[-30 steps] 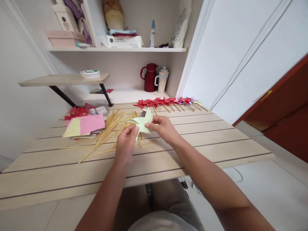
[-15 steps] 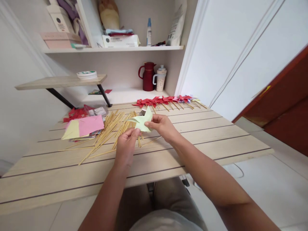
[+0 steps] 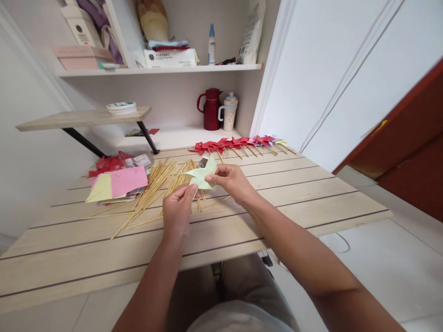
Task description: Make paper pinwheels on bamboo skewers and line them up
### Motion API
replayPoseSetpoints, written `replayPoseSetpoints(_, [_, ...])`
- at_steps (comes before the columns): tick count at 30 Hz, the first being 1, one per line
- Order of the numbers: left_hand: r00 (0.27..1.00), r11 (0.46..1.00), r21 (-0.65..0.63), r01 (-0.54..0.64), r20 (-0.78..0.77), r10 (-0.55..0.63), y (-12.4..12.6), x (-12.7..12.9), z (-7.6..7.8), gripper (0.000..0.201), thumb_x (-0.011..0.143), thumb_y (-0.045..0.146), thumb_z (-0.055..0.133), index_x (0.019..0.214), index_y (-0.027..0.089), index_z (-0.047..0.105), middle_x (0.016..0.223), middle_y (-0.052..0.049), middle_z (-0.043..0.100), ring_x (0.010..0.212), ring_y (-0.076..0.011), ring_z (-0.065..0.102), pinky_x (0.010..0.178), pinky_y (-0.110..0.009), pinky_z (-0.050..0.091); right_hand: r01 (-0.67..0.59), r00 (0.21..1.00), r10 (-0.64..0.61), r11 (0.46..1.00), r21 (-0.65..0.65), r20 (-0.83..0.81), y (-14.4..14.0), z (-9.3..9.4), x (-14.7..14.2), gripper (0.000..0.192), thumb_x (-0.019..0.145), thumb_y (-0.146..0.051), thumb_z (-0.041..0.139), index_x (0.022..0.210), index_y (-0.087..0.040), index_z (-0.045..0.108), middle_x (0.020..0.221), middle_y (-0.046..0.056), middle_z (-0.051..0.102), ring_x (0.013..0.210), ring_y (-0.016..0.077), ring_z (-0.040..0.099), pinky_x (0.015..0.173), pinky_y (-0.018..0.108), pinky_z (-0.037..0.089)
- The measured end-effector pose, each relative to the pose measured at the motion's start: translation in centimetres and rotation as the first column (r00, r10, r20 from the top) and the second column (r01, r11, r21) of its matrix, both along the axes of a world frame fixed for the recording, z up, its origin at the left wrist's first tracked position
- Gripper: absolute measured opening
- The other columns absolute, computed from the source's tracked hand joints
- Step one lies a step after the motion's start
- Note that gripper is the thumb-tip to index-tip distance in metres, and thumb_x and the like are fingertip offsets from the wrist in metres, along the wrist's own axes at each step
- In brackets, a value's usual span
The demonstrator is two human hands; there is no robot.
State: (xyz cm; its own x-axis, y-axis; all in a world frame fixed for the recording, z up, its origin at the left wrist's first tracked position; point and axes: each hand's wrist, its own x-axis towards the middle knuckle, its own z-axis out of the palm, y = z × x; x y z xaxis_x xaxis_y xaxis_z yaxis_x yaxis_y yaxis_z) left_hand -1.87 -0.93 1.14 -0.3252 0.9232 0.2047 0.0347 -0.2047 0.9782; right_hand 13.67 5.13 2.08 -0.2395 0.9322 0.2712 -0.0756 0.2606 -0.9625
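At the centre of the frame, the left hand (image 3: 177, 210) and the right hand (image 3: 231, 179) hold a pale green paper pinwheel (image 3: 201, 174) between them just above the wooden surface (image 3: 284, 198); the left hand's fingertips pinch its lower edge from below, while the right hand's thumb and fingers pinch its right side, both hands closed on the paper. Directly beneath and to the left of the hands, a loose heap of thin wooden sticks (image 3: 155, 186) fans across the planks. Farther left lies a stack of coloured paper sheets (image 3: 117, 183), pink on top with yellow showing at its left edge, and behind it a small pile of red paper pieces (image 3: 105, 163) beside a clear plastic bag (image 3: 140, 160). Toward the back of the surface, right of centre, a row of finished pinwheels (image 3: 235, 144), mostly red, lies with sticks attached. In the alcove behind stand a dark red jug (image 3: 209, 109) and a speckled lidded mug (image 3: 230, 111). At upper left, a small wooden shelf (image 3: 79, 118) on a black bracket carries a round white tin (image 3: 121, 107). The upper shelf (image 3: 162, 70) holds boxes, a spray bottle (image 3: 211, 44) and a bag.
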Motion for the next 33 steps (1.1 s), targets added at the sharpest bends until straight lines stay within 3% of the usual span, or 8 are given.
replayPoseSetpoints(13, [0.992, 0.99, 0.074, -0.118, -0.03, 0.121, 0.2, 0.1, -0.6, 0.019, 0.076, 0.037, 0.075, 0.065, 0.021, 0.073, 0.069, 0.0, 0.068, 0.071, -0.0176, 0.061, 0.072, -0.03, 0.048, 0.014, 0.999, -0.015, 1.0, 0.021, 0.028, -0.6, 0.7, -0.3, 0.03, 0.067, -0.037, 0.08, 0.063, -0.018, 0.056, 0.065, -0.002, 0.06, 0.061, 0.0115, 0.051, 0.06, 0.026, 0.039])
replayPoseSetpoints(16, [0.996, 0.994, 0.066, -0.09, -0.022, 0.092, 0.2, 0.0, -0.6, 0.021, 0.076, 0.039, 0.076, 0.068, 0.019, 0.073, 0.078, -0.002, 0.07, 0.08, -0.0182, 0.063, 0.077, -0.03, 0.05, 0.031, 0.999, -0.033, 0.998, 0.055, 0.038, -0.6, 0.7, -0.3, 0.027, 0.069, -0.036, 0.078, 0.066, -0.018, 0.057, 0.067, -0.001, 0.061, 0.063, 0.0124, 0.052, 0.062, 0.027, 0.041])
replayPoseSetpoints(22, [0.997, 0.995, 0.091, -0.046, 0.072, 0.04, 0.8, -0.4, -1.3, 0.04, 0.07, 0.038, 0.082, 0.105, 0.021, 0.075, 0.117, -0.008, 0.068, 0.108, -0.0214, 0.064, 0.1, -0.037, 0.048, 0.094, 0.989, -0.11, 0.983, 0.155, 0.094, -0.5, 0.8, 0.1, 0.023, 0.073, -0.034, 0.075, 0.066, -0.018, 0.059, 0.069, -0.001, 0.063, 0.068, 0.0142, 0.055, 0.07, 0.029, 0.043])
replayPoseSetpoints(33, [1.0, 0.989, 0.145, -0.022, -0.002, 0.023, 0.8, -0.2, -1.0, 0.025, 0.07, 0.034, 0.081, 0.089, 0.02, 0.077, 0.113, -0.008, 0.066, 0.111, -0.0233, 0.061, 0.098, -0.035, 0.048, 0.098, 0.964, -0.152, 0.967, 0.236, 0.221, -1.3, 1.4, 0.1, 0.023, 0.075, -0.035, 0.072, 0.067, -0.019, 0.058, 0.07, -0.001, 0.061, 0.07, 0.0159, 0.053, 0.071, 0.029, 0.04])
